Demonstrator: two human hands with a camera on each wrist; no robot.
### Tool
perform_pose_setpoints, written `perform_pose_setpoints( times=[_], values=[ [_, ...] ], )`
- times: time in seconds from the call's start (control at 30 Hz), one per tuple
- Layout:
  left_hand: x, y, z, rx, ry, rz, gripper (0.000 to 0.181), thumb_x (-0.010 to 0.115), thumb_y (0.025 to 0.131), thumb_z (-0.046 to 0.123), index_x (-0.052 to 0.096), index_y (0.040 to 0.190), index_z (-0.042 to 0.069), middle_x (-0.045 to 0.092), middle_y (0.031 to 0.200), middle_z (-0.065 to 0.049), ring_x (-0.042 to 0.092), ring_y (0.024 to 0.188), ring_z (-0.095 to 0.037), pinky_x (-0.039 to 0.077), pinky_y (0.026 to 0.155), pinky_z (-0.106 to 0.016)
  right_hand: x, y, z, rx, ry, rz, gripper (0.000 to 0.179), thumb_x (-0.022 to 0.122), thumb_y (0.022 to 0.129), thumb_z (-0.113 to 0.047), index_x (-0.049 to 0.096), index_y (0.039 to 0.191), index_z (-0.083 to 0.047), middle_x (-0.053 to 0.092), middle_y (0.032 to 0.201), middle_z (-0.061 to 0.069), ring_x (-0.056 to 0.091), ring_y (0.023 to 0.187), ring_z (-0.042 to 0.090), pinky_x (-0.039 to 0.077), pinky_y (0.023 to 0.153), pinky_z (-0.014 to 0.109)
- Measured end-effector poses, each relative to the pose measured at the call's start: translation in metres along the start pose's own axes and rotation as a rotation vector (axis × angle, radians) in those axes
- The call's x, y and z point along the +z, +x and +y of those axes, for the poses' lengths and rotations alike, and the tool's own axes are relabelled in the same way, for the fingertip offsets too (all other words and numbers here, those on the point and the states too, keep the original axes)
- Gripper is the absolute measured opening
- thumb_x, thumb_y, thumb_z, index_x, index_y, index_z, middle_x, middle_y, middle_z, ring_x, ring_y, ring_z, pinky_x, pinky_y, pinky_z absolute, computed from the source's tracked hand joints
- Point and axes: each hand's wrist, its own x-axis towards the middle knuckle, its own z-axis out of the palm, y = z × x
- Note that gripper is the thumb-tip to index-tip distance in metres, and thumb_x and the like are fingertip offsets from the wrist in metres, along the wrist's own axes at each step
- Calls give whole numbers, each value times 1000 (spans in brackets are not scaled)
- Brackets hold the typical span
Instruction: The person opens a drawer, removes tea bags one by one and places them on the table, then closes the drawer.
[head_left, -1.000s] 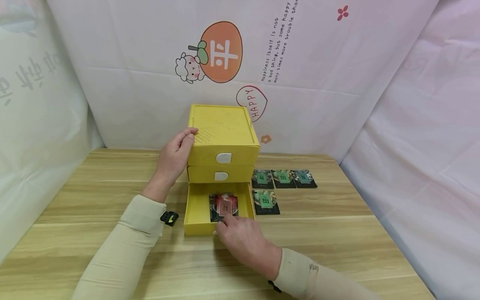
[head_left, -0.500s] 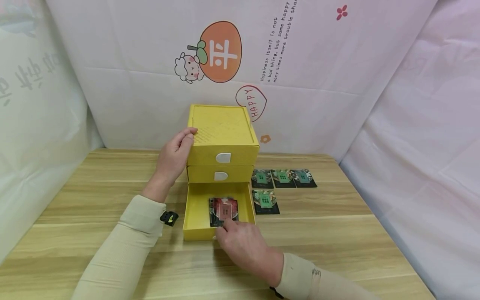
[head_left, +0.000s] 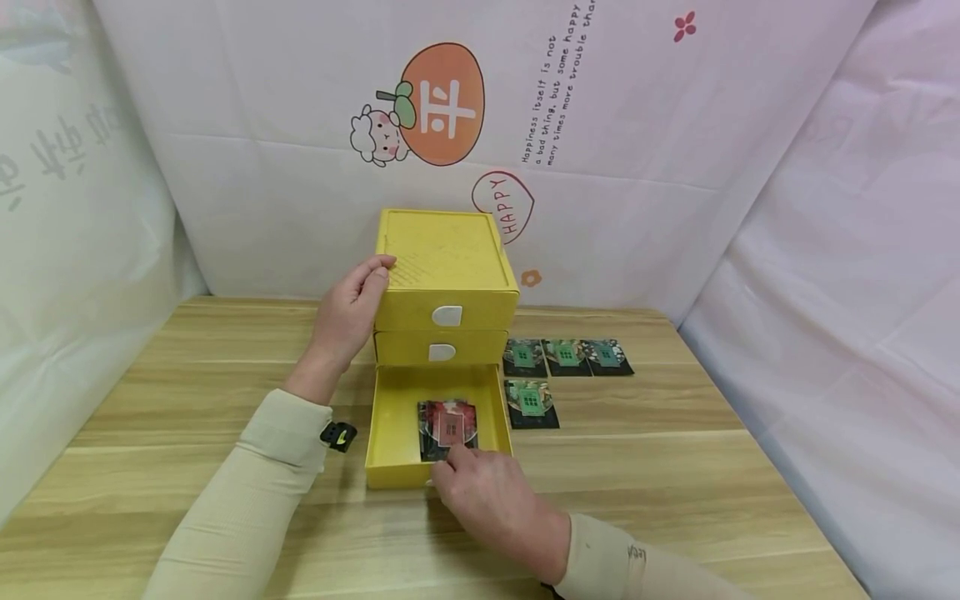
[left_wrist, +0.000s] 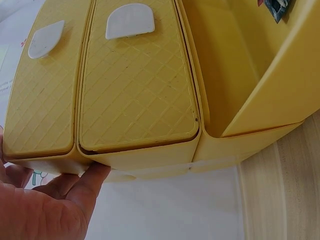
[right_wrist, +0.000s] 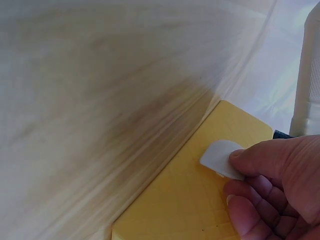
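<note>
A yellow drawer cabinet stands on the table, its bottom drawer pulled out toward me. Inside that drawer lies a small dark packet with a red top, and another packet's edge shows beneath it. My right hand is at the drawer's front; in the right wrist view its thumb and curled fingers pinch the white drawer handle. My left hand rests against the cabinet's upper left edge. In the left wrist view its fingers touch the side wall.
Two upper drawers with white tabs are closed. Right of the cabinet, several dark packets with green labels lie flat, with one packet nearer me. Printed cloth hangs behind the wooden table.
The bottom drawer has slid further out toward me, and the right hand on its handle has come with it. The packets inside moved along. My left hand stays in place.
</note>
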Motion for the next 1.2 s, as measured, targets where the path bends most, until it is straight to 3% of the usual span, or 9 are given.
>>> perform_pose_setpoints(
  times=[0.23, 0.53, 0.83, 1.07, 1.2],
  values=[
    [0, 0, 0, -11, 0, -4, 51, 36, 111, 50, 59, 148, 24, 64, 113, -10, 37, 74, -26, 38, 82, -40, -4, -1, -3, -4, -2, -41, 14, 77, 97, -22, 73, 85, -16, 62, 73, -4, 54, 56, 4, 47, 48, 18],
    [0, 0, 0, -9, 2, 2, 51, 36, 111, 50, 59, 148, 24, 64, 110, -8, 38, 74, -26, 38, 81, -40, -8, -4, -6, -13, 2, -65, 14, 78, 96, -24, 73, 86, -16, 63, 73, -4, 56, 58, 5, 50, 50, 19],
    [0, -1, -1, -8, 15, 1, 52, 35, 111, 51, 59, 149, 25, 49, 85, -8, 33, 65, -23, 37, 71, -39, -12, -7, -7, -24, 2, -65, 12, 78, 96, -19, 72, 85, -16, 62, 73, -4, 57, 58, 5, 50, 50, 20],
    [0, -1, -1, -11, 16, 6, 51, 35, 111, 51, 59, 149, 26, 61, 101, -7, 33, 65, -23, 36, 70, -39, -13, -9, -7, -29, -4, -75, 10, 80, 92, -13, 71, 86, -16, 62, 74, -4, 57, 59, 5, 50, 51, 19],
    [0, -1, 0, -11, 15, 2, 52, 35, 111, 52, 58, 149, 25, 59, 97, -8, 32, 63, -22, 36, 68, -40, -12, -10, -7, -22, 1, -65, 11, 80, 91, -13, 71, 85, -17, 61, 74, -4, 57, 59, 5, 49, 51, 20]
  ],
)
